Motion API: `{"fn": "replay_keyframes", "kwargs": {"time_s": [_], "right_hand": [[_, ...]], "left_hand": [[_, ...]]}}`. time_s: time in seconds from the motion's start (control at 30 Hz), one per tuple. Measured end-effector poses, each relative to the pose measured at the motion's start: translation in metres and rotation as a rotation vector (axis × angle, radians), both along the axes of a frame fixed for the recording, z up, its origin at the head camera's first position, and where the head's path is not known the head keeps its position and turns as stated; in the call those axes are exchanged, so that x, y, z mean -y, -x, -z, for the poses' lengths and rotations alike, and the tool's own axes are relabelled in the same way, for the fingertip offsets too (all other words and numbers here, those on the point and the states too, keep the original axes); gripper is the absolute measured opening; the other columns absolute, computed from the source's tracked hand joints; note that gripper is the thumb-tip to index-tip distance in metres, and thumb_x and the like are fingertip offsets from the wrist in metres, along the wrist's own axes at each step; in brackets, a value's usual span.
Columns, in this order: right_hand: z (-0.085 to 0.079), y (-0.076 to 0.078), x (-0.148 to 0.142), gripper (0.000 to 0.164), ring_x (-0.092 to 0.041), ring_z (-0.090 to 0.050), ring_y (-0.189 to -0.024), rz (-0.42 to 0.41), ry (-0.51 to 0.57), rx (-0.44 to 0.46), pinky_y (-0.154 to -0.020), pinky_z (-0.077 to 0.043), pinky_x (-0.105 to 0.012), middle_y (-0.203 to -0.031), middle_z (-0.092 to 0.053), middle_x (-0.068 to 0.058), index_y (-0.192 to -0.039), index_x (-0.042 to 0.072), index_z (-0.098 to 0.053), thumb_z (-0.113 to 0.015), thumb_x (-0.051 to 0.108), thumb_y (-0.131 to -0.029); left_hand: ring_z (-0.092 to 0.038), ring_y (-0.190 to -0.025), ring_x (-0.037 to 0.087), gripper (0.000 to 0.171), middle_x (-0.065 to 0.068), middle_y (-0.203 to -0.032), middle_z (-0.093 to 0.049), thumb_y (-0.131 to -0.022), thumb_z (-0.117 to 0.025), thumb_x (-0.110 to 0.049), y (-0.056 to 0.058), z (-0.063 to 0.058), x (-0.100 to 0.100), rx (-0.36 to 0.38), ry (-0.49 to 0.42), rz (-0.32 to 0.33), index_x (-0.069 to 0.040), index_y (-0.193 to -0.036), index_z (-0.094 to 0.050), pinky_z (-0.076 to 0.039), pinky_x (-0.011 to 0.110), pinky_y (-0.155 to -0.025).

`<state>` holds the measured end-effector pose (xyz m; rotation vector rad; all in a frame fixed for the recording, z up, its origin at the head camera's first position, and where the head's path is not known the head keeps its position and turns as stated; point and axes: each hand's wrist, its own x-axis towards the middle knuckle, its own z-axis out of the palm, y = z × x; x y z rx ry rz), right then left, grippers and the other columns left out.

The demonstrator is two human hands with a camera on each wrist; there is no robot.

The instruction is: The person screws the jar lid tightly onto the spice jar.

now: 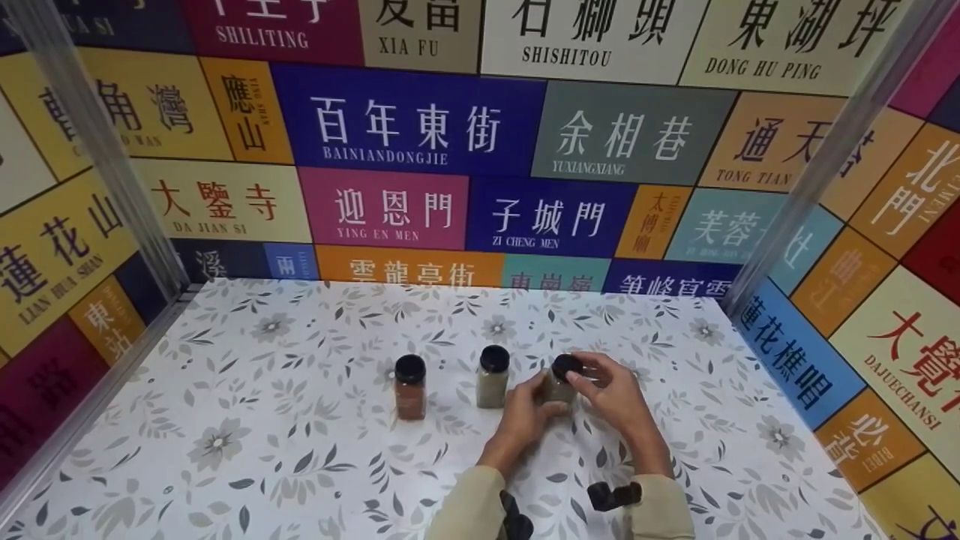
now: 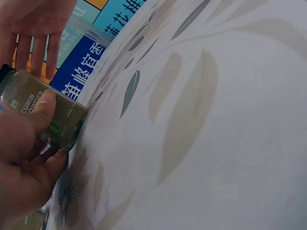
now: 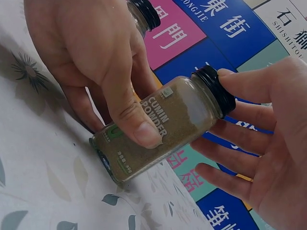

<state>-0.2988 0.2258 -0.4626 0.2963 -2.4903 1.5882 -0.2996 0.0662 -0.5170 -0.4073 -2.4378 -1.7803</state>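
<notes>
A clear jar of cumin powder (image 3: 184, 108) with a black lid (image 3: 216, 91) stands at the right of the row of jars, tilted in the right wrist view. My left hand (image 1: 525, 409) grips the body of this jar, its thumb lying across the printed label. Thumb and index finger of my right hand (image 1: 616, 390) pinch the ribbed lid from the other side, while the remaining fingers extend loosely below it. Just left of the hands, a jar of pale greenish powder (image 1: 492, 388) stands upright, black lid on. Farther left is an upright jar of reddish-brown powder (image 1: 410, 401), also lidded.
A white table (image 1: 300, 472) with a grey leaf and flower print lies under the jars. Coloured panels with place names (image 1: 409, 120) rise behind it and on both sides. Clear corner posts (image 1: 817, 180) stand at the back corners.
</notes>
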Motion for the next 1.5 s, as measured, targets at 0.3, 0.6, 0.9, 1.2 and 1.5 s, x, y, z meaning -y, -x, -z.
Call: {"fn": "replay_keyframes", "kwargs": {"time_s": [0.3, 0.6, 0.9, 1.2, 1.5], "right_hand": [[0.0006, 0.0047, 0.0016, 0.041, -0.035, -0.065, -0.119, 0.019, 0.017, 0.034, -0.102, -0.056, -0.044, -0.126, -0.068, -0.019, -0.126, 0.002, -0.063, -0.076, 0.014, -0.089], [-0.0021, 0.0032, 0.0013, 0.043, -0.035, -0.053, -0.136, -0.056, 0.095, 0.090, -0.107, -0.047, -0.019, -0.144, -0.056, -0.020, -0.140, -0.002, -0.055, -0.062, 0.012, -0.099], [0.0010, 0.0023, 0.0002, 0.041, -0.035, -0.054, -0.134, -0.068, 0.115, 0.075, -0.100, -0.046, -0.009, -0.140, -0.059, -0.021, -0.136, -0.002, -0.058, -0.063, 0.006, -0.097], [0.0028, 0.0028, -0.0004, 0.044, -0.033, -0.056, -0.134, -0.028, 0.125, 0.089, -0.098, -0.050, -0.011, -0.137, -0.061, -0.019, -0.134, -0.001, -0.058, -0.070, 0.010, -0.093], [0.0032, 0.0044, 0.0000, 0.044, -0.032, -0.058, -0.131, -0.009, 0.162, 0.113, -0.097, -0.048, -0.011, -0.134, -0.064, -0.019, -0.131, -0.001, -0.059, -0.073, 0.010, -0.091]], "left_hand": [[-0.061, -0.126, 0.028, 0.062, 0.020, -0.136, -0.063, -0.085, -0.079, -0.014, 0.0019, -0.0013, 0.0017, -0.027, 0.019, -0.018, 0.003, -0.140, -0.055, -0.052, 0.037, -0.106], [-0.061, -0.127, 0.028, 0.064, 0.019, -0.135, -0.064, -0.085, -0.079, -0.015, 0.0020, 0.0000, 0.0001, 0.012, 0.005, -0.020, 0.002, -0.141, -0.054, -0.051, 0.039, -0.108], [-0.058, -0.132, 0.029, 0.069, 0.020, -0.141, -0.059, -0.085, -0.079, -0.017, 0.0017, 0.0017, -0.0006, 0.040, 0.007, -0.015, 0.005, -0.143, -0.050, -0.050, 0.040, -0.109], [-0.058, -0.130, 0.031, 0.068, 0.022, -0.138, -0.060, -0.084, -0.080, -0.018, 0.0030, 0.0015, -0.0015, 0.006, 0.017, -0.023, 0.008, -0.141, -0.051, -0.050, 0.039, -0.108], [-0.064, -0.120, 0.027, 0.064, 0.020, -0.131, -0.066, -0.082, -0.081, -0.013, 0.0019, 0.0031, -0.0011, -0.021, -0.002, -0.027, 0.004, -0.138, -0.056, -0.054, 0.035, -0.103]]}}
